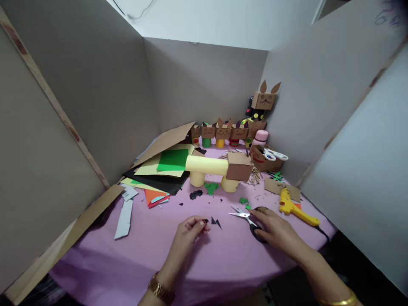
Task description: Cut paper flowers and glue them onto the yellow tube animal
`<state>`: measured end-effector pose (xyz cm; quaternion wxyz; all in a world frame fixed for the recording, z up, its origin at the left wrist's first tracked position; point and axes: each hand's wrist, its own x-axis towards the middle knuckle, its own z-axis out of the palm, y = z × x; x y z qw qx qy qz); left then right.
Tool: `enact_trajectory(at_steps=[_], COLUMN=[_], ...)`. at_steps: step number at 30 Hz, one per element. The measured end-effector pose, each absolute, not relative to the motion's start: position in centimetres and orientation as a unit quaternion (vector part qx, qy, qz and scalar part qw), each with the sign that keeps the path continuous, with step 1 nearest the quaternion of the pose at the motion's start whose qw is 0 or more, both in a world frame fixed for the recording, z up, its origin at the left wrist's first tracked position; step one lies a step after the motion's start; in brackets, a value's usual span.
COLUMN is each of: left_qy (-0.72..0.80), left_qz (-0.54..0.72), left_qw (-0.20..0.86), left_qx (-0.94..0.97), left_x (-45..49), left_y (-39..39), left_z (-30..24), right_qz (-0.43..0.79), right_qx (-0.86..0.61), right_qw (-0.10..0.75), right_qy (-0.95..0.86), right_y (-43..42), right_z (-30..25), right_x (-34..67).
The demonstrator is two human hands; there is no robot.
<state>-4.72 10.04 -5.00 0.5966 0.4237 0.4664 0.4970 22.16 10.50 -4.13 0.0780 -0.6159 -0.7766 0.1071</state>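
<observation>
My left hand [190, 228] is closed in a pinch on a small black paper piece [206, 221], mostly hidden by the fingertips. Two black paper scraps [216, 222] lie just right of it on the pink cloth. On the right, my right hand [278, 228] has its thumb and fingers around the black handles of the scissors [245, 215], whose blades are spread and point left, low over the cloth. Behind both hands stands a paper figure with a pale yellow tube body [207, 165], yellow tube legs and a brown cardboard box head [239, 166].
A yellow glue gun [295, 208] lies at the right beside brown cardboard [277, 187]. Green scraps [211, 188] and black scraps [195, 194] are scattered mid-table. Coloured sheets [172, 160] pile up at left. Several box-headed figures [223, 131] line the back, near a box [266, 159] with white-handled scissors.
</observation>
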Motion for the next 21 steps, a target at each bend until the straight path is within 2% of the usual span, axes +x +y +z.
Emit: enact_trajectory(at_steps=[9, 11, 17, 21], left_qy=[0.457, 0.458, 0.441, 0.423], left_qz=[0.501, 0.504, 0.501, 0.504], left_qw=[0.609, 0.613, 0.623, 0.624], left_qx=[0.410, 0.401, 0.407, 0.422], left_x=[-4.8, -4.7, -3.3, -2.4], left_y=[10.1, 10.2, 11.5, 13.7], left_z=[-5.3, -5.1, -3.4, -2.6], right_qz=[0.020, 0.044, 0.255, 0.335], right_qx=[-0.599, -0.587, -0.480, -0.442], right_qw=[0.019, 0.072, 0.350, 0.455], right_qy=[-0.800, -0.806, -0.763, -0.697], right_y=[11.2, 11.1, 12.0, 14.3], right_z=[-2.6, -2.7, -2.5, -2.4], right_x=[21.1, 20.2, 14.5, 11.9])
